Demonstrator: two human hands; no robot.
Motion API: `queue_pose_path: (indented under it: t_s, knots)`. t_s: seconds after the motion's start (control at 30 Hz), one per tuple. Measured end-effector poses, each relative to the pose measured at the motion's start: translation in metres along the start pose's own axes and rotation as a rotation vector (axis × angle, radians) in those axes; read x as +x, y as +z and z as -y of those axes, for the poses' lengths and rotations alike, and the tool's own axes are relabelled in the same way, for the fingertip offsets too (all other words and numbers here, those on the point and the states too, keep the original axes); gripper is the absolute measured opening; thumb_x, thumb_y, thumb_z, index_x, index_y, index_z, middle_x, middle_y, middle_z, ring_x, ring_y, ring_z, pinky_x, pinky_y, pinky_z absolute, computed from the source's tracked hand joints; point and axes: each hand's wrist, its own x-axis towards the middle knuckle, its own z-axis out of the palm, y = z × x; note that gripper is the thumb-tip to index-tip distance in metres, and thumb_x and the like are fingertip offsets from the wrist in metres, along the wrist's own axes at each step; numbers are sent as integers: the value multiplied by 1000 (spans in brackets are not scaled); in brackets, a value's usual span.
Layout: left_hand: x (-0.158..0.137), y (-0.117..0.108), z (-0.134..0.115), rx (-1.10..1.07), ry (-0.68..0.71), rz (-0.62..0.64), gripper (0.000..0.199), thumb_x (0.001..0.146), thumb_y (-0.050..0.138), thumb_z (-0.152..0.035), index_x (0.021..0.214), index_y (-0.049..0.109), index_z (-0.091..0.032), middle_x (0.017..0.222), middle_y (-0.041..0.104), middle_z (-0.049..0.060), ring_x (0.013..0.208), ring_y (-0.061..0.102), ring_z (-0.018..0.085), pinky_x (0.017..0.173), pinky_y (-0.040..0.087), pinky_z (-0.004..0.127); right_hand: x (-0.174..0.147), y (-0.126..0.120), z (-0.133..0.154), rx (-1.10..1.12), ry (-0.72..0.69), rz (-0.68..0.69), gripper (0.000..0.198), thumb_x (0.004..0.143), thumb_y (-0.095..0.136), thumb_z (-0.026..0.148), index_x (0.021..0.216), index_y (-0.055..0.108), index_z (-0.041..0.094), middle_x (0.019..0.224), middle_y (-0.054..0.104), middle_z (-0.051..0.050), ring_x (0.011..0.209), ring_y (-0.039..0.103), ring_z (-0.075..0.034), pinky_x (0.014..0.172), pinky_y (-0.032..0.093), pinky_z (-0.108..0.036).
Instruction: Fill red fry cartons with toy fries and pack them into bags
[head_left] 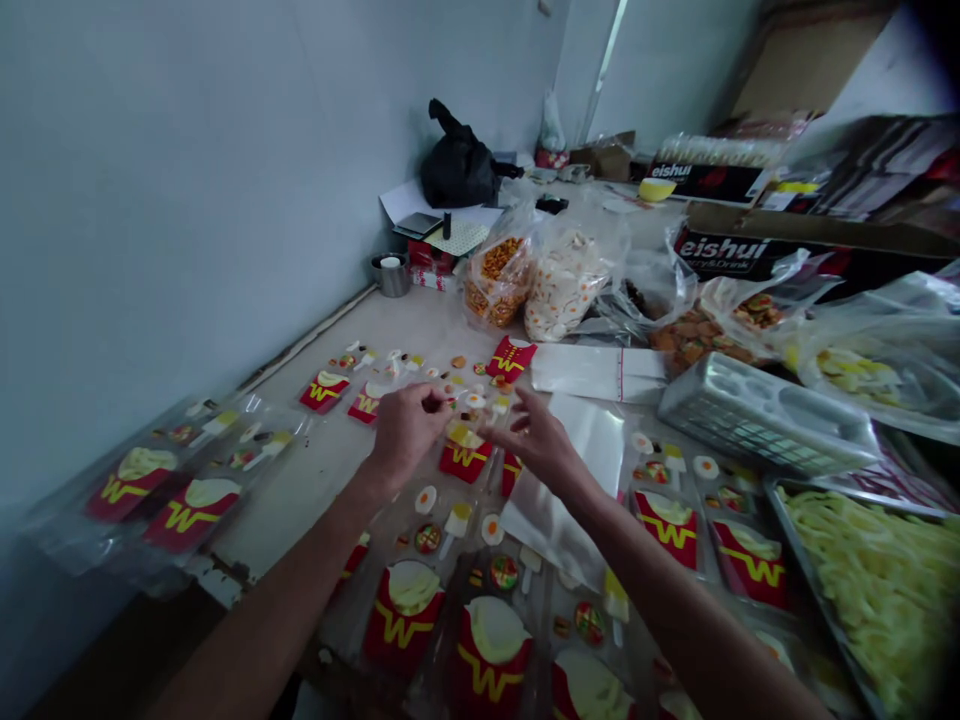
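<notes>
My left hand (409,432) is closed in a pinch above the middle of the table. Whatever its fingertips hold is too small to name. My right hand (536,440) faces it with fingers apart, and nothing shows in it. Between the hands lie a small toy fried egg (474,400) and other miniature food pieces. Just below is a red toy fries box (463,460) with a yellow W. Under my right forearm rests a clear plastic bag (559,510). Nearer me are several fries boxes (405,615) with toy eggs, pizzas and yellow-topped sticks in clear packaging.
A metal tray (810,590) of pale toy fries stands at the right, near a grey plastic basket (772,415). Behind are bags of orange pieces (499,280) and toy eggs (566,285), plus cardboard boxes (810,250). Packed sets (187,490) overhang the left edge by the wall.
</notes>
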Motion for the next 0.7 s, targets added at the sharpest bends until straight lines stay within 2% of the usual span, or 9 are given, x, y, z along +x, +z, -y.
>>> queue_pose_path:
  t_s: [0.07, 0.13, 0.23, 0.33, 0.4, 0.47, 0.53, 0.6, 0.7]
  knots:
    - [3, -3, 7, -52, -10, -1, 10, 80, 63, -26, 80, 72, -21, 78, 74, 2, 73, 66, 18, 70, 46, 28, 0, 1, -10, 399, 229, 183, 63, 73, 73, 64, 114, 66, 17, 103, 72, -11, 64, 54, -13, 54, 41, -26]
    - [2, -2, 5, -52, 15, -10, 10, 80, 62, -26, 77, 70, -21, 76, 73, 1, 72, 65, 17, 70, 46, 27, 1, 9, -17, 656, 338, 272, 52, 68, 78, 60, 94, 69, 16, 89, 74, -8, 50, 43, -7, 44, 27, -22]
    - [-11, 7, -12, -76, 19, -24, 9, 80, 62, -24, 77, 70, -21, 75, 72, 2, 70, 64, 17, 70, 47, 29, 4, 29, -20, 784, 353, 167, 43, 60, 85, 53, 73, 67, 16, 70, 71, -4, 42, 35, -4, 40, 16, -22]
    - [-34, 14, -29, -150, 17, 44, 10, 80, 61, -20, 77, 70, -22, 78, 73, 3, 69, 64, 17, 70, 48, 30, 7, 42, -15, 815, 308, 124, 40, 59, 85, 50, 64, 62, 18, 54, 59, 2, 42, 38, -6, 41, 23, -21]
    - [-47, 8, -29, -238, 52, 114, 10, 84, 62, -22, 86, 72, -23, 83, 75, 3, 72, 66, 17, 72, 51, 31, 7, 41, -9, 805, 267, 215, 37, 62, 84, 48, 66, 62, 18, 52, 55, 4, 43, 40, -7, 42, 27, -21]
    - [-53, -12, -18, -276, 131, 146, 25, 86, 68, -32, 110, 71, -24, 95, 76, 4, 81, 69, 19, 79, 53, 32, 5, 34, -3, 758, 222, 349, 35, 67, 83, 48, 73, 66, 18, 56, 57, 4, 41, 36, -5, 41, 23, -21]
    - [-53, -42, -1, -160, 277, 145, 66, 75, 81, -48, 135, 60, -28, 119, 72, 8, 106, 67, 26, 97, 51, 39, 5, 29, 4, 716, 188, 452, 33, 71, 82, 48, 78, 68, 19, 62, 62, 3, 40, 28, -4, 40, 18, -22]
    - [-51, -74, 15, 43, 434, 175, 97, 63, 87, -58, 148, 48, -31, 141, 60, 11, 129, 55, 34, 112, 40, 48, 10, 32, 13, 715, 172, 523, 32, 72, 81, 48, 77, 68, 19, 72, 68, 0, 41, 25, -3, 40, 17, -23]
    - [-52, -114, 39, 181, 448, 295, 103, 66, 84, -52, 155, 36, -31, 143, 56, 13, 130, 52, 33, 113, 40, 47, 26, 60, 35, 714, 170, 630, 35, 71, 83, 49, 75, 66, 19, 72, 67, -2, 42, 27, -4, 40, 19, -23]
